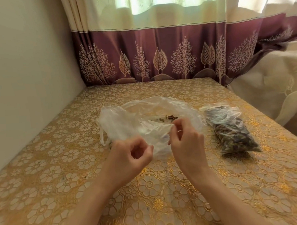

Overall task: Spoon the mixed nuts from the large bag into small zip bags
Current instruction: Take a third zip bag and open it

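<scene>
- The large bag (127, 121) lies slumped and nearly spent in the middle of the surface (43, 172) — only a small cluster of nuts (171, 118) shows through its far side.
- The left hand (129, 157) has its fingers curled, thumb and forefinger pinching the near edge of the thin plastic; the right hand (185, 141) pinches the film higher up, near the nuts, fingers narrow and closed on it.
- A small zip bag (233, 132), already packed with nuts, rests to the right of the large bag, close beside it but seemingly apart.
- No spoon is in view, nor any unfilled small bag.
- By my reading, the step in hand is spreading or gathering the large bag's mouth to reach the last remnants — the task looks close to done.
- The next move calls for a gentle pull on the film so the few nuts collect in one spot; tugging unevenly could scatter them onto the surface.
</scene>
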The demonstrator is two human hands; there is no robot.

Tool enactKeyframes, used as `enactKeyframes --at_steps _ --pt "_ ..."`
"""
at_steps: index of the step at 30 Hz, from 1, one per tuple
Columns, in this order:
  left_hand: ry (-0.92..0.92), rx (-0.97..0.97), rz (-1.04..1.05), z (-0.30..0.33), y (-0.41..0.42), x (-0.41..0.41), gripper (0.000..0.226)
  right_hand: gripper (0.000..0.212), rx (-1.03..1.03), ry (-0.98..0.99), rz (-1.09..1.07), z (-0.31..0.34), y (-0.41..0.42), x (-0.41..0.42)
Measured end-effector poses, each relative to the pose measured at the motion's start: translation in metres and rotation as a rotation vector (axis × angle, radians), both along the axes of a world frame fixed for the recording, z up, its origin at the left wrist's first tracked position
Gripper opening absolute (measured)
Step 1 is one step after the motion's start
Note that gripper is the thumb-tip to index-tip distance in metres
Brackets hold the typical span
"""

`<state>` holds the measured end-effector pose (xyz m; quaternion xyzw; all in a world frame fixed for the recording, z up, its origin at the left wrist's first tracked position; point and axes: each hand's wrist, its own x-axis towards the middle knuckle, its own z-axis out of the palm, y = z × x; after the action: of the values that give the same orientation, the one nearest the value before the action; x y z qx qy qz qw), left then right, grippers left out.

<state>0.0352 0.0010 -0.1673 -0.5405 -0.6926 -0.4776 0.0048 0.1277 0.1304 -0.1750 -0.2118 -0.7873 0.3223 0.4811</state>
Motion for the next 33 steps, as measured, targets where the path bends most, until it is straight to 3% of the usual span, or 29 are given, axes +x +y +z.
enactKeyframes --at_steps 2,4,7,9,10,12,14,17,20,23,26,33 --pt "-0.038 0.022 -0.045 0.002 0.000 0.004 0.025 0.009 0.000 0.017 -0.008 0.001 0.000 0.001" --pt "-0.095 0.125 0.015 0.004 0.000 0.002 0.028 0.017 -0.154 0.086 0.045 0.005 0.005 0.002" --pt "-0.118 0.276 0.346 0.008 -0.002 -0.012 0.030 0.014 -0.494 0.132 0.180 0.009 0.014 0.006" --pt "-0.172 0.271 0.452 0.010 -0.005 -0.022 0.047 0.010 -0.626 0.126 0.262 0.009 0.016 0.006" --pt "-0.218 0.251 0.434 0.009 -0.006 -0.025 0.052 0.009 -0.672 0.128 0.299 0.008 0.016 0.006" --pt "-0.324 0.260 0.326 0.008 -0.008 -0.028 0.042 0.007 -0.719 0.122 0.347 0.008 0.016 0.005" --pt "-0.335 0.291 0.253 0.008 -0.009 -0.027 0.032 0.007 -0.628 0.078 0.275 0.006 0.017 0.004" --pt "-0.311 0.327 0.192 0.009 -0.008 -0.024 0.034 0.019 -0.201 0.037 0.045 0.005 0.015 0.004" --pt "-0.327 0.348 0.184 0.010 -0.007 -0.024 0.034 0.020 0.125 0.059 0.060 0.005 0.015 0.004" --pt "-0.361 0.377 0.198 0.009 -0.008 -0.028 0.028 0.014 0.037 0.068 0.254 0.004 0.015 0.006" --pt "-0.348 0.377 0.226 0.008 -0.009 -0.032 0.023 0.030 -0.134 0.031 0.424 0.006 0.013 0.008" --pt "-0.392 0.463 0.247 0.013 -0.013 -0.034 0.014 0.054 -0.389 0.141 0.461 0.011 0.016 0.009"
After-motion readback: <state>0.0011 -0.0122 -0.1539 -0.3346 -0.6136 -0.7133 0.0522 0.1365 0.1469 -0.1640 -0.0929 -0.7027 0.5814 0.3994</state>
